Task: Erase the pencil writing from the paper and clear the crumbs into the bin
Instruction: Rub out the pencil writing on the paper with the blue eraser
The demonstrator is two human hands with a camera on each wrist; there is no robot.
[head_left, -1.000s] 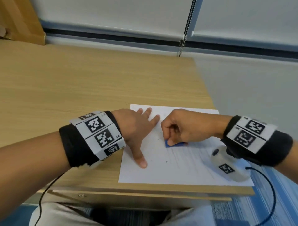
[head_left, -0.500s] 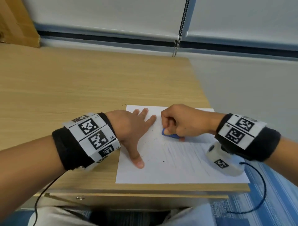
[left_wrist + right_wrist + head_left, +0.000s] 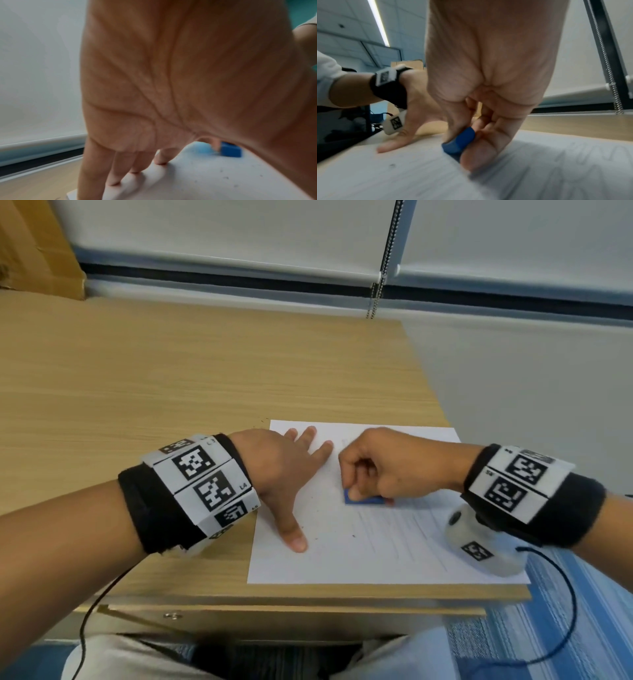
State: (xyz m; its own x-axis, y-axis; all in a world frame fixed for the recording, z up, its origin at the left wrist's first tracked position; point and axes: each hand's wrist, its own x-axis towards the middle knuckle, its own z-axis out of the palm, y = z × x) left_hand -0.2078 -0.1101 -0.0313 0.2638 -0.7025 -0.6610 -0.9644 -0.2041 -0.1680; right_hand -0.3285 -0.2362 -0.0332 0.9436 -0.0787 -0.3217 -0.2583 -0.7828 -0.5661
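Wood-grain desk (image 3: 171,392) against a pale wall, roller blinds above with a bead chain (image 3: 383,258) hanging between them. Cardboard box (image 3: 30,248) at the far left corner.

Sheet of paper (image 3: 342,559) lies flat at the desk's near right corner, near edge almost flush with the desk edge. Faint pencil lines (image 3: 394,539) cover its right half; the wrist view shows them as wavy scribbles (image 3: 583,152). Dark crumbs (image 3: 329,529) are scattered over the left-centre of the sheet, and a few specks sit on the desk just off the sheet's far left corner.

Left hand (image 3: 274,470): flat on the paper's left part, fingers (image 3: 118,174) straight and spread, tips pressing down, thumb stretched toward the near edge. Holding nothing, just pinning the sheet.

Right hand (image 3: 383,470): fingers (image 3: 479,158) curled, pinching a blue eraser (image 3: 363,498) between thumb and fingertips. Eraser's lower edge is on the paper, about mid-sheet, just right of the left index finger (blurred in the wrist view (image 3: 458,142)).

Both wrists carry black bands with printed marker tags; a white camera pod (image 3: 479,539) hangs under the right wrist, black cable (image 3: 568,611) looping off over the blue striped floor (image 3: 596,628).

Bin: not in any view.
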